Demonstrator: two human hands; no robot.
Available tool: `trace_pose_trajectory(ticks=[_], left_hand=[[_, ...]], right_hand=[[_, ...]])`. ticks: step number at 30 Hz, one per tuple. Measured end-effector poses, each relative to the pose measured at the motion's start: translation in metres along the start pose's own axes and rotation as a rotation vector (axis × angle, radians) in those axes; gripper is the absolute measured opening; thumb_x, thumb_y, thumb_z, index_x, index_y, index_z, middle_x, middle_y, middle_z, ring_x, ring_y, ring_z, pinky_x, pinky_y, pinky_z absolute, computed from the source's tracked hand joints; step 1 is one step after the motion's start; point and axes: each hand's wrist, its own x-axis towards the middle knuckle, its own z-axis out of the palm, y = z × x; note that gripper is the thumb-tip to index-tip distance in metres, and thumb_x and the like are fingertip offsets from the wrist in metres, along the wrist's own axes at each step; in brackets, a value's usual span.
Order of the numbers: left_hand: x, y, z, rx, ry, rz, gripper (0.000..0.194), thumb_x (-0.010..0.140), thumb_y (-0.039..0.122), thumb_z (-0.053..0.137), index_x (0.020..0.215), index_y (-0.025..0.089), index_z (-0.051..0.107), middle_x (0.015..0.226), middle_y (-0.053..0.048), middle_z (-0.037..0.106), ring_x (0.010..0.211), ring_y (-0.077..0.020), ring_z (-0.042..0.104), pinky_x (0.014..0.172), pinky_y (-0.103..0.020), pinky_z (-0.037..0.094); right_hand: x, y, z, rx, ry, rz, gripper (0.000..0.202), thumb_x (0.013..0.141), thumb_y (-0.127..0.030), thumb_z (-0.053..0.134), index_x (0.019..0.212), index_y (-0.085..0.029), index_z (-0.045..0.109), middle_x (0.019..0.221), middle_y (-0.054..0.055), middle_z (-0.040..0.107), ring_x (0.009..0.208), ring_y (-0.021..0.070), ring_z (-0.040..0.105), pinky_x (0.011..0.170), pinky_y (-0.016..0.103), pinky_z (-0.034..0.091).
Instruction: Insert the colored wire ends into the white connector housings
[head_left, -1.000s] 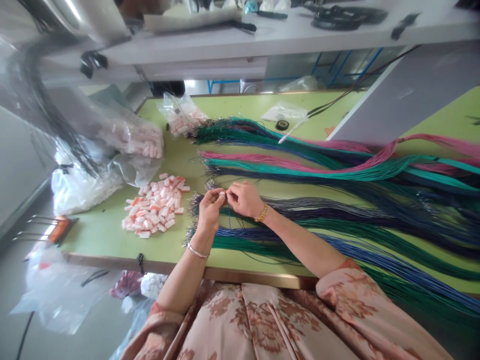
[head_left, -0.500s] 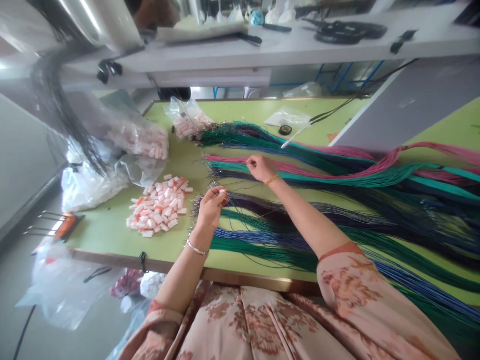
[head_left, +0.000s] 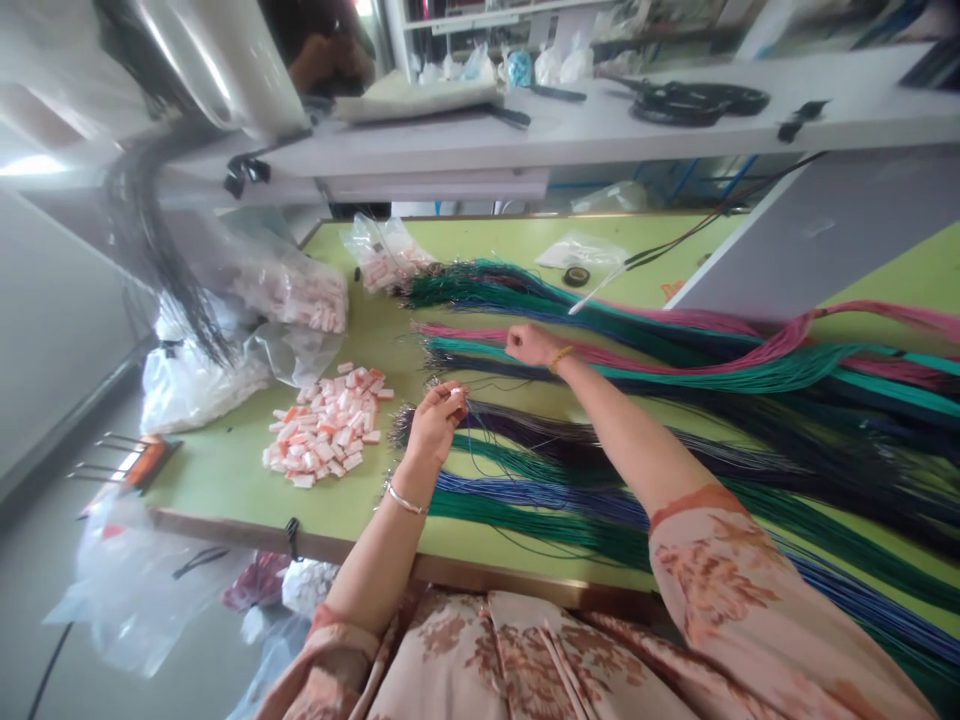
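Note:
My left hand [head_left: 437, 415] pinches a small white connector housing [head_left: 456, 394] between thumb and fingers, above the table's middle. Thin dark wires [head_left: 474, 428] trail from it to the right. Closed in a pinch, my right hand [head_left: 534, 345] is over the bundles of pink wires [head_left: 615, 356] and teal wires [head_left: 487, 346]; whatever its fingertips hold is too small to make out. A heap of white and orange connector housings [head_left: 326, 425] lies left of my left hand. Purple-black wires [head_left: 525, 425], green wires [head_left: 487, 458] and blue wires [head_left: 517, 490] run rightward below my hands.
Clear bags of housings [head_left: 300, 290] stand at the back left, beside a white bag [head_left: 195, 385]. A black tape roll [head_left: 576, 277] and a flat plastic bag [head_left: 577, 250] lie behind the wires. A grey panel [head_left: 810, 225] supports the shelf [head_left: 570, 140] overhead.
The camera view has tilted up slightly, so everything sits lower in the picture. Both hands keep nearly the same place and grip, with only a slight shift of the right hand.

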Motion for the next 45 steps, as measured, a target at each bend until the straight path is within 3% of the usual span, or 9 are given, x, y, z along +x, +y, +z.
trace_pose_trajectory(ticks=[6,10,13,19,25,30,35,40,45], left_hand=[[0.000,-0.003,-0.001,-0.022,-0.007,-0.016,0.031,0.060,0.018,0.081,0.086,0.014,0.065,0.087,-0.004,0.070,0.066,-0.0070,0.058,0.067,-0.023,0.045],[0.000,-0.003,-0.003,-0.030,-0.003,-0.019,0.030,0.061,0.017,0.081,0.086,0.014,0.066,0.087,-0.004,0.070,0.066,-0.0068,0.058,0.068,-0.023,0.045],[-0.001,-0.002,-0.003,-0.036,-0.015,-0.019,0.028,0.063,0.017,0.080,0.086,0.015,0.066,0.087,-0.004,0.070,0.069,-0.0077,0.059,0.068,-0.023,0.045],[-0.002,-0.003,-0.001,-0.063,-0.032,-0.054,0.024,0.065,0.013,0.078,0.086,0.014,0.066,0.087,-0.004,0.071,0.068,-0.0073,0.059,0.069,-0.022,0.046],[0.004,-0.005,-0.005,-0.119,-0.048,-0.067,0.022,0.066,0.009,0.076,0.085,0.015,0.066,0.085,-0.003,0.071,0.071,-0.0080,0.062,0.070,-0.021,0.047],[0.001,-0.006,-0.004,-0.077,-0.028,-0.062,0.024,0.064,0.009,0.077,0.084,0.014,0.065,0.081,-0.002,0.069,0.068,-0.0078,0.060,0.067,-0.021,0.046],[-0.011,-0.012,0.001,0.091,-0.123,-0.125,0.028,0.060,0.017,0.082,0.082,0.013,0.066,0.079,-0.004,0.069,0.068,-0.0100,0.060,0.067,-0.025,0.046],[-0.011,-0.020,-0.001,0.141,-0.197,-0.153,0.030,0.060,0.019,0.084,0.083,0.013,0.066,0.079,-0.005,0.068,0.068,-0.0108,0.061,0.067,-0.025,0.047],[-0.008,-0.022,-0.004,0.127,-0.198,-0.145,0.031,0.060,0.022,0.084,0.084,0.013,0.066,0.079,-0.004,0.068,0.068,-0.0100,0.061,0.067,-0.025,0.048]], right_hand=[[0.014,-0.030,-0.010,0.029,-0.097,-0.059,0.015,0.075,-0.028,0.063,0.078,-0.015,0.070,0.081,0.005,0.072,0.071,0.0139,0.060,0.064,0.022,0.041],[0.010,-0.036,-0.036,-0.086,0.027,0.065,0.008,0.074,-0.018,0.061,0.069,-0.015,0.067,0.077,0.008,0.072,0.072,0.0165,0.062,0.065,0.024,0.041],[0.001,-0.042,-0.053,0.092,0.104,0.074,0.010,0.078,-0.019,0.058,0.073,-0.014,0.065,0.070,0.005,0.069,0.063,0.0132,0.060,0.060,0.022,0.042],[-0.007,-0.098,-0.042,0.421,-0.062,-0.120,0.007,0.079,-0.015,0.064,0.075,-0.014,0.058,0.064,0.000,0.063,0.050,0.0076,0.057,0.051,0.017,0.042],[-0.005,-0.143,-0.020,0.524,-0.360,-0.150,0.009,0.089,-0.022,0.059,0.085,-0.014,0.056,0.070,0.002,0.066,0.054,0.0069,0.057,0.050,0.015,0.042],[-0.009,-0.128,-0.011,0.216,-0.329,-0.346,0.006,0.080,-0.016,0.063,0.084,-0.013,0.066,0.081,0.004,0.071,0.067,0.0095,0.057,0.062,0.019,0.041],[-0.011,-0.110,0.008,-0.077,-0.452,-0.323,0.009,0.069,-0.017,0.066,0.074,-0.017,0.074,0.079,0.003,0.073,0.069,0.0130,0.059,0.059,0.022,0.037],[-0.016,-0.106,0.029,-0.140,-0.514,-0.258,0.010,0.066,-0.017,0.067,0.074,-0.019,0.073,0.079,0.002,0.073,0.068,0.0133,0.059,0.057,0.022,0.035],[-0.023,-0.104,0.027,-0.014,-0.409,-0.276,0.012,0.072,-0.013,0.058,0.078,-0.016,0.068,0.075,0.002,0.070,0.063,0.0111,0.056,0.057,0.021,0.035]])
